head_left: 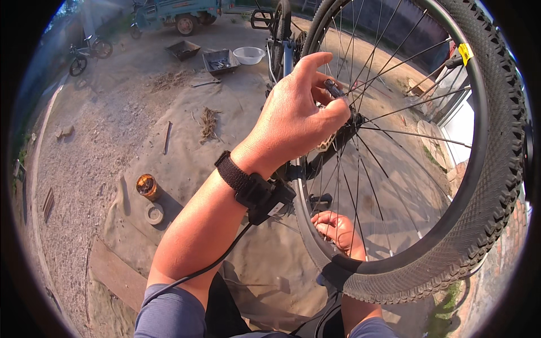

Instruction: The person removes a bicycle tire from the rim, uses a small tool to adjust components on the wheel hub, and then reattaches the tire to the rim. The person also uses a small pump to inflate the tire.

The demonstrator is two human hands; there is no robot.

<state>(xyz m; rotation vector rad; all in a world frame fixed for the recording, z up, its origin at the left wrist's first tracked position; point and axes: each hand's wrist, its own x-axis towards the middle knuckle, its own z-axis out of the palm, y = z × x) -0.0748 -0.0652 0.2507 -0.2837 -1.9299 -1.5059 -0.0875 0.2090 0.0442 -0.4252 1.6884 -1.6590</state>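
Note:
A bicycle wheel with a knobby black tyre (496, 169) stands upright at the right, its thin spokes meeting at a dark hub (356, 119). My left hand (298, 115) is in front of the hub, index finger raised, thumb and bent fingers closed around a small dark lever-like piece (333, 88). Whether that piece joins the hub cannot be made out. Lower down, my right hand (338, 230) shows through the spokes just inside the rim (309, 225). Its fingers are curled together, and what they hold, if anything, is hidden. A black strap with a cabled device (265, 194) circles my left wrist.
More of the bicycle, with a pedal (262, 19), stands behind the wheel. An orange-brown can (147, 187) and a round lid (154, 213) sit on the ground sheet at left. Farther off are two metal trays (221, 61), a white basin (249, 54) and a blue cargo vehicle (174, 14).

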